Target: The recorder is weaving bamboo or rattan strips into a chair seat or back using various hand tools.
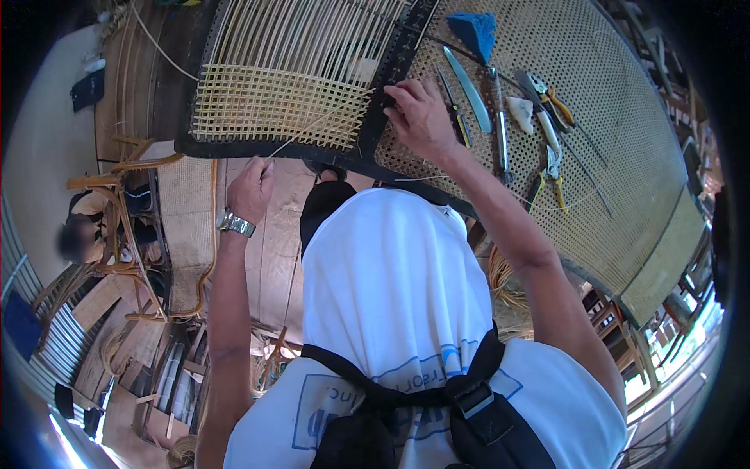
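Observation:
In front of me lies a dark frame (pixel 273 148) with a half-woven cane panel (pixel 273 105). Close weave fills its near part, while long parallel cane strands (pixel 312 35) run through the far part. My left hand (pixel 250 190), with a metal watch on the wrist, is closed just off the frame's near edge. It pinches a thin cane strand (pixel 301 134) that slants up across the weave. My right hand (pixel 422 119) rests by the dark bar at the panel's right side, its thumb and fingers apart. The fingertips partly cover the bar, and nothing shows in them.
Right of my right hand, a finished cane sheet (pixel 609 86) carries a blue crumpled piece (pixel 473 35), a teal blade (pixel 469 90), an awl (pixel 458 117), a metal rod tool (pixel 500 125), orange-handled pliers (pixel 551 98), yellow-handled cutters (pixel 551 160) and a white lump (pixel 521 115). Another person (pixel 84 227) is at left.

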Action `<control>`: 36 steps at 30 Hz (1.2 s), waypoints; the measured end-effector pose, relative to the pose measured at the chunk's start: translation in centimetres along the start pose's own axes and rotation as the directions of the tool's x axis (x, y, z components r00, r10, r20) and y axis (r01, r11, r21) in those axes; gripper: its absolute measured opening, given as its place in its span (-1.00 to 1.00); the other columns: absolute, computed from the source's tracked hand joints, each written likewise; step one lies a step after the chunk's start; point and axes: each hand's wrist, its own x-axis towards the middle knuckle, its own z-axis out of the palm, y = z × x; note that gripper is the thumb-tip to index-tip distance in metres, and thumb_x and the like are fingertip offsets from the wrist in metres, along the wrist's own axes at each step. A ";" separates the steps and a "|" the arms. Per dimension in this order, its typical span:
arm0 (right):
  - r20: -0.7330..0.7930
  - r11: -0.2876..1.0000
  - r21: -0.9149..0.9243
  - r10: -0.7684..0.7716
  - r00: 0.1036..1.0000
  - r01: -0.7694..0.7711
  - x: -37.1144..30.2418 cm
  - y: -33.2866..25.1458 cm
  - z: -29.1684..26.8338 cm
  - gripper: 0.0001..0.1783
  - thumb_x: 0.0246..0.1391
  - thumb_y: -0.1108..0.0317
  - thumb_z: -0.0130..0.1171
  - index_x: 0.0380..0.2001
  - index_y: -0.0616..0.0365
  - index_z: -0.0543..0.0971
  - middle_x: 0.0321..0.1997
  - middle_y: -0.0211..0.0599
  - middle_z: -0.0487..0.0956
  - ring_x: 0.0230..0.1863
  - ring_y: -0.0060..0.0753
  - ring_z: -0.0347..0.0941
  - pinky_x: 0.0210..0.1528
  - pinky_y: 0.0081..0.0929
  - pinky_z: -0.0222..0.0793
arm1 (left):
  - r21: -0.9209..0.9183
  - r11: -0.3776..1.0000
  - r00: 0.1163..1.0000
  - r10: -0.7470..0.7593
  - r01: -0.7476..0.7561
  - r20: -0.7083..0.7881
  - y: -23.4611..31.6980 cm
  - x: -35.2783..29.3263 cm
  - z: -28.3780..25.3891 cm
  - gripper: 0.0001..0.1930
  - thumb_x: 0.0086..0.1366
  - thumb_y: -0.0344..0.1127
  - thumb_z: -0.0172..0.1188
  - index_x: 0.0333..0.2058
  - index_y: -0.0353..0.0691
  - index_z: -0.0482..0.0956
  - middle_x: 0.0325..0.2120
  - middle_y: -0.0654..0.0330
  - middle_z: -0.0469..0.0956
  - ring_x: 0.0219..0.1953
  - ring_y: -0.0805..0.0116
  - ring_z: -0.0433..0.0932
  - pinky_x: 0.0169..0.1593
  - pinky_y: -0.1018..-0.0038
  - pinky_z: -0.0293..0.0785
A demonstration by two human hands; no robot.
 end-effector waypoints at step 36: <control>0.370 0.597 0.800 -0.422 0.827 -0.053 9.2 -6.9 1.0 -0.73 0.27 0.21 0.20 -0.17 0.21 0.61 -0.34 -0.26 0.59 -0.32 -0.37 0.49 -0.21 -0.42 0.42 | -0.401 0.915 0.952 -0.090 -0.036 -0.292 8.4 -2.1 -4.9 -0.84 0.40 -0.31 0.14 -0.20 -0.30 0.52 -0.36 0.16 0.59 -0.53 0.39 0.44 -0.41 0.43 0.39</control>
